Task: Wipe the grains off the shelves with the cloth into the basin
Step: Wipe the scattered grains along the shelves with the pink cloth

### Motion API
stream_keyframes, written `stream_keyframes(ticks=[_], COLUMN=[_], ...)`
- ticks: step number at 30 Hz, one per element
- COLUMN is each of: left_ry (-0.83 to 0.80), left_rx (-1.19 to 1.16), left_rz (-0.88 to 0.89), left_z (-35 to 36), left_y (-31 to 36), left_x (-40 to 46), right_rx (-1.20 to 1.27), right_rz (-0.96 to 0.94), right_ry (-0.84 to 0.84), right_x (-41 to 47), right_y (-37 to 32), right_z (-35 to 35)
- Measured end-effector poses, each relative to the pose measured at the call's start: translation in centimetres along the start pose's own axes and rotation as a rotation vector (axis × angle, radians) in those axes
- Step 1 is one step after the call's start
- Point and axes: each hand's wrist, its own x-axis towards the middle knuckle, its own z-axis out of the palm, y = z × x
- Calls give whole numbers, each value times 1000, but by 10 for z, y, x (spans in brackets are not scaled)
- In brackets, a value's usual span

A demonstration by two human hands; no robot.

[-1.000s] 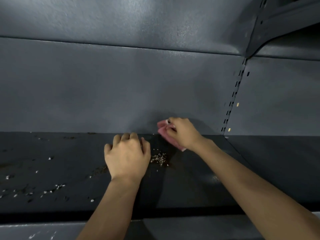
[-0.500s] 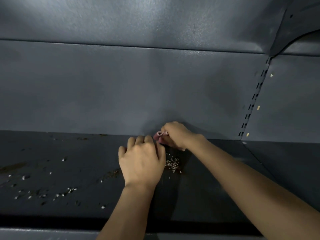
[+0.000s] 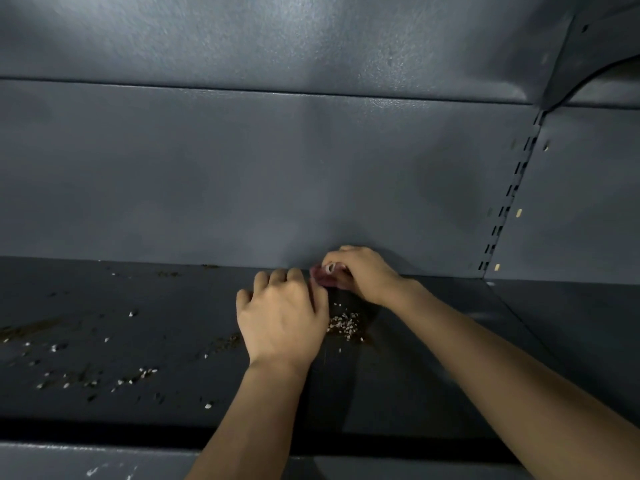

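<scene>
A small pink cloth (image 3: 323,276) is pinched by the right hand (image 3: 360,271) in the middle of the frame, right where the dark shelf (image 3: 173,323) meets the back wall (image 3: 242,174). The left hand (image 3: 282,320) is laid knuckles up just beside it; it cannot be told if something is held. A little heap of grains (image 3: 344,325) is seen between the hands. More grains are scattered at the lower left.

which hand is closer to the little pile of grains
Left. The left hand rests on the shelf right beside the grain pile, just to its left. The right hand is farther back by the rear wall, gripping the pink cloth.
</scene>
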Motion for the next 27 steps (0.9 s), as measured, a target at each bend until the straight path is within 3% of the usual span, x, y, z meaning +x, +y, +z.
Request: stream_keyframes(ticks=[5, 8, 11, 14, 20, 27], left_ry=[-18, -27, -40, -35, -46, -62], left_rx=[-16, -12, 1, -3, 3, -47], left_rz=[-19, -36, -47, -65, -78, -80], left_z=[-1, -1, 0, 0, 2, -1], left_y=[0, 0, -1, 0, -2, 1], left_x=[-1, -1, -2, -2, -2, -3], right_rx=[28, 189, 326, 244, 82, 111], right_rz=[-61, -68, 44, 145, 287, 182], right_ry=[-95, -67, 167, 333, 91, 16], right_x=[-20, -38, -43, -37, -37, -56], right_y=[5, 6, 9, 20, 35, -7], right_z=[-6, -9, -24, -44, -12, -9])
